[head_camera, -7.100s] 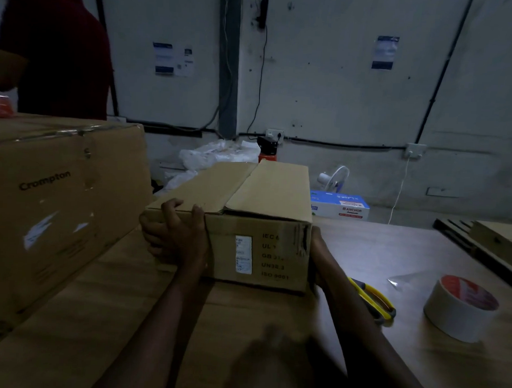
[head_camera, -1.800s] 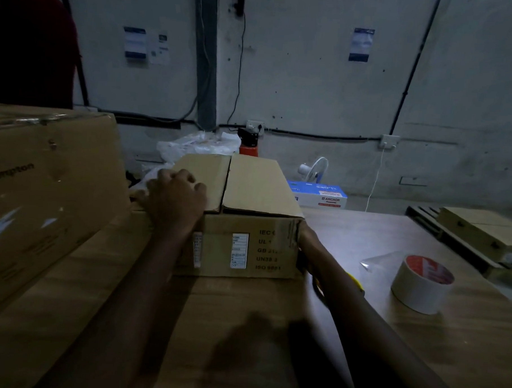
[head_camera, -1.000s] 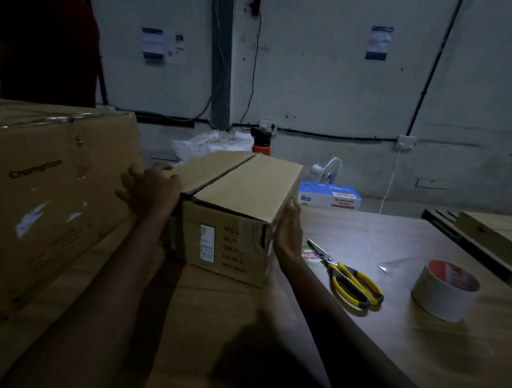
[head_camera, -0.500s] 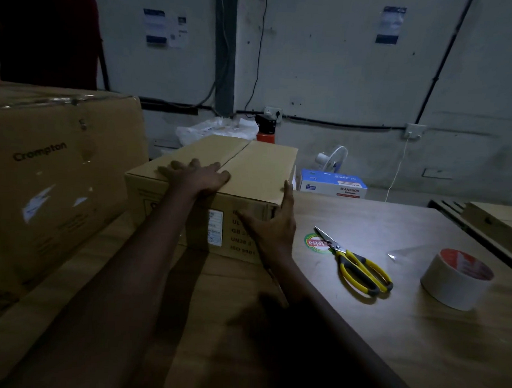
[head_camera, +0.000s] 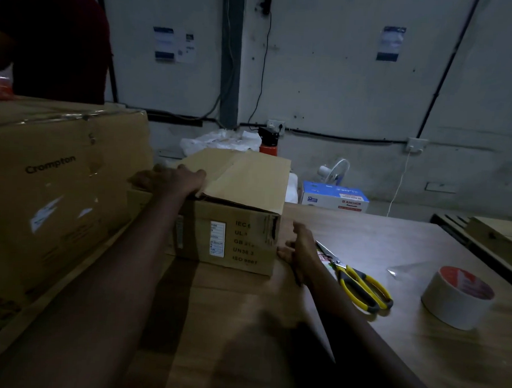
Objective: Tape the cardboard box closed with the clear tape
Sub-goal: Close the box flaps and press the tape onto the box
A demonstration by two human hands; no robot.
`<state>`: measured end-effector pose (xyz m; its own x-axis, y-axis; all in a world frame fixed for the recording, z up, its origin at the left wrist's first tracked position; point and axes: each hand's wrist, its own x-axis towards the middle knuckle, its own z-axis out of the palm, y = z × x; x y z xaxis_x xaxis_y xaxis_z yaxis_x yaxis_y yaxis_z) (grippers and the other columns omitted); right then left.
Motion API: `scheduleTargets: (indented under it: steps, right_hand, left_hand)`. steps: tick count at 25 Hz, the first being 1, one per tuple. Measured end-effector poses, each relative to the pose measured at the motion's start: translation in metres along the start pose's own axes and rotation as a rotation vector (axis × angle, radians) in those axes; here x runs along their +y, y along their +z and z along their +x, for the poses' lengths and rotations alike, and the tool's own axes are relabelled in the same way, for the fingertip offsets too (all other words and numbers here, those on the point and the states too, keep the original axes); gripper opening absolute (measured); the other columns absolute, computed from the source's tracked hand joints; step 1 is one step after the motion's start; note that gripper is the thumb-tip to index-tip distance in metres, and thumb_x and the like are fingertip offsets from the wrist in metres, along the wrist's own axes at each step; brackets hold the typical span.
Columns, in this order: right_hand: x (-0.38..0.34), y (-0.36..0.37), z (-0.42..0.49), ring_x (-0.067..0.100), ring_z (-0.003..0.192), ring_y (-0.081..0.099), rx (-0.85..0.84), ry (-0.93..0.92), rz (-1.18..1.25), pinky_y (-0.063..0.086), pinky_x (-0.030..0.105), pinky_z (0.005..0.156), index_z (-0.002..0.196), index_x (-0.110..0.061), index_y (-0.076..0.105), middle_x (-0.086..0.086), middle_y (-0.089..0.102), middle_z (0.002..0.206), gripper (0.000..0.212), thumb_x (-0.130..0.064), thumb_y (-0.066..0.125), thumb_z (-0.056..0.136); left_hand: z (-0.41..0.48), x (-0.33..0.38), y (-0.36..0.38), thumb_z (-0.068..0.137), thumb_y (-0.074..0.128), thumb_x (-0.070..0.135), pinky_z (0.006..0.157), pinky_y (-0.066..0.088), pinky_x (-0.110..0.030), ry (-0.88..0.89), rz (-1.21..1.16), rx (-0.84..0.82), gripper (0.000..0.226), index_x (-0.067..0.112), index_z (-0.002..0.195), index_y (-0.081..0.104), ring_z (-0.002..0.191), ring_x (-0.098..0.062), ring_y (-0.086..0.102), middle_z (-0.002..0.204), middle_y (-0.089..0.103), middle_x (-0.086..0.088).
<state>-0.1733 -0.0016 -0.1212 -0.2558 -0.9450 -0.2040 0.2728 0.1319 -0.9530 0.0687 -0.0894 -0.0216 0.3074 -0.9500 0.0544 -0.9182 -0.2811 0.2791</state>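
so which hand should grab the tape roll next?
Right hand: it's empty at the box's right side, nearer the tape roll. Left hand is pressing the flaps down.

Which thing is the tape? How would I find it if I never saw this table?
Start at the wooden table and look to its right side, past the yellow-handled scissors. The tape roll stands there alone near the edge. It is the only round thing on the table: a pale ring with a red inside.
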Motion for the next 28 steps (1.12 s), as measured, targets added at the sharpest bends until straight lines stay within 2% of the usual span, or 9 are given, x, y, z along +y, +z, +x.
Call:
scheduleTargets:
  steps: [2, 4, 6, 9, 14, 18, 20, 24, 28]
  right_hand:
    - [-0.008, 0.009, -0.003, 0.027, 0.082, 0.057, 0.010, 0.083, -0.131, 0.052, 0.032, 0.052, 0.136, -0.013, 0.034, 0.018, 0.048, 0.110, 0.049, -0.041, 0.042, 0.097]
    - [-0.018, 0.014, -0.006, 0.023, 0.072, 0.057, -0.001, 0.120, -0.148, 0.047, 0.024, 0.041, 0.136, -0.013, 0.033, 0.014, 0.050, 0.099, 0.055, -0.046, 0.045, 0.094]
    - [-0.030, 0.013, -0.010, 0.025, 0.073, 0.059, -0.037, 0.181, -0.101, 0.052, 0.029, 0.048, 0.127, -0.015, 0.041, 0.015, 0.053, 0.092, 0.056, -0.055, 0.051, 0.089]
    - [-0.040, 0.008, -0.011, 0.029, 0.083, 0.061, -0.094, 0.213, -0.042, 0.055, 0.039, 0.074, 0.120, -0.014, 0.050, 0.017, 0.057, 0.094, 0.061, -0.063, 0.055, 0.084]
    - [-0.070, 0.016, -0.004, 0.034, 0.096, 0.070, -0.190, 0.062, 0.017, 0.057, 0.046, 0.081, 0.112, -0.013, 0.064, 0.017, 0.072, 0.105, 0.066, -0.069, 0.039, 0.088]
    - [-0.088, 0.006, -0.005, 0.025, 0.060, 0.071, -0.135, 0.037, 0.024, 0.056, 0.032, 0.050, 0.088, -0.015, 0.063, 0.010, 0.073, 0.068, 0.053, -0.061, 0.036, 0.093]
    - [-0.090, -0.002, -0.004, 0.023, 0.053, 0.070, -0.158, 0.020, 0.030, 0.055, 0.030, 0.044, 0.087, -0.015, 0.062, 0.009, 0.072, 0.063, 0.055, -0.060, 0.033, 0.095]
    - [-0.093, -0.008, -0.007, 0.024, 0.059, 0.071, -0.190, 0.019, 0.052, 0.058, 0.034, 0.054, 0.087, -0.014, 0.062, 0.009, 0.073, 0.065, 0.057, -0.064, 0.035, 0.093]
    - [-0.087, -0.014, -0.011, 0.026, 0.066, 0.071, -0.159, -0.019, 0.004, 0.058, 0.036, 0.060, 0.088, -0.014, 0.063, 0.010, 0.074, 0.072, 0.056, -0.062, 0.035, 0.093]
  left_hand:
    - [0.006, -0.009, -0.003, 0.066, 0.021, 0.082, 0.112, 0.013, -0.062, -0.058, 0.003, -0.119, 0.102, 0.024, 0.150, 0.028, 0.141, -0.050, 0.010, 0.156, 0.015, -0.026]
    - [0.006, -0.012, -0.005, 0.067, 0.023, 0.085, 0.110, 0.011, -0.066, -0.079, 0.018, -0.123, 0.099, 0.030, 0.149, 0.029, 0.141, -0.050, 0.010, 0.157, 0.012, -0.026]
    - [-0.001, -0.011, -0.015, 0.078, 0.032, 0.080, 0.110, 0.008, -0.064, -0.088, 0.021, -0.099, 0.087, 0.029, 0.148, 0.031, 0.142, -0.047, 0.009, 0.157, 0.010, -0.025]
    - [-0.008, -0.005, -0.036, 0.077, 0.041, 0.080, 0.114, 0.006, -0.058, -0.114, -0.026, -0.084, 0.097, 0.020, 0.151, 0.024, 0.144, -0.043, 0.008, 0.159, 0.008, -0.022]
    - [0.018, 0.019, -0.064, 0.057, 0.051, 0.078, 0.110, 0.031, -0.050, -0.001, -0.147, -0.118, 0.108, 0.013, 0.144, 0.039, 0.131, -0.039, 0.041, 0.149, 0.037, -0.019]
    - [0.007, 0.030, -0.079, 0.071, 0.055, 0.072, 0.108, 0.035, -0.048, 0.020, -0.222, -0.196, 0.091, 0.009, 0.136, 0.047, 0.121, -0.037, 0.050, 0.136, 0.049, -0.020]
    - [0.001, 0.036, -0.082, 0.085, 0.052, 0.064, 0.109, 0.035, -0.046, 0.042, -0.210, -0.169, 0.076, 0.008, 0.136, 0.047, 0.122, -0.036, 0.049, 0.137, 0.048, -0.020]
    - [-0.007, 0.045, -0.082, 0.091, 0.048, 0.057, 0.108, 0.033, -0.043, 0.094, -0.157, -0.106, 0.069, 0.009, 0.140, 0.042, 0.128, -0.035, 0.044, 0.144, 0.042, -0.019]
    - [-0.007, 0.049, -0.077, 0.082, 0.048, 0.066, 0.113, 0.024, -0.049, 0.067, -0.110, -0.064, 0.082, 0.014, 0.145, 0.038, 0.135, -0.036, 0.037, 0.152, 0.035, -0.018]
